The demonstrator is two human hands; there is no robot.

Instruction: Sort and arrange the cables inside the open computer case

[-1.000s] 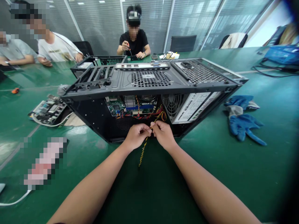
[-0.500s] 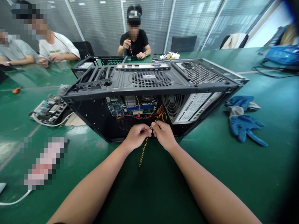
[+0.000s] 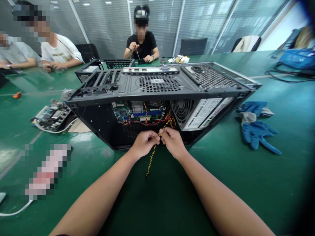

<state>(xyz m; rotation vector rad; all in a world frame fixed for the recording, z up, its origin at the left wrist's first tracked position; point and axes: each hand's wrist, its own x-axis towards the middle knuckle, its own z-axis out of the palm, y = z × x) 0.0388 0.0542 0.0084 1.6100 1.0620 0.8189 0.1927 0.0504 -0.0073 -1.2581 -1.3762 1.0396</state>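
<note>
Left hand point(image 3: 145, 143) and right hand point(image 3: 172, 140) pinch thin yellow-and-black twisted cable point(image 3: 151, 160); looks light, bendy, best held mid-length.

The place looks like an office meeting room with electronics work spread over it. A long green table point(image 3: 246, 190) fills the room, and a glass partition point(image 3: 162, 26) with slatted blinds runs along the far side, behind a dark office chair point(image 3: 193, 46). The workshop side shows in the opened computer case point(image 3: 126, 86), the loose circuit board point(image 3: 57, 114) at left, the blue work gloves point(image 3: 258, 131) at right, and a far person point(image 3: 145, 44) holding a screwdriver point(image 3: 137, 51).
</note>
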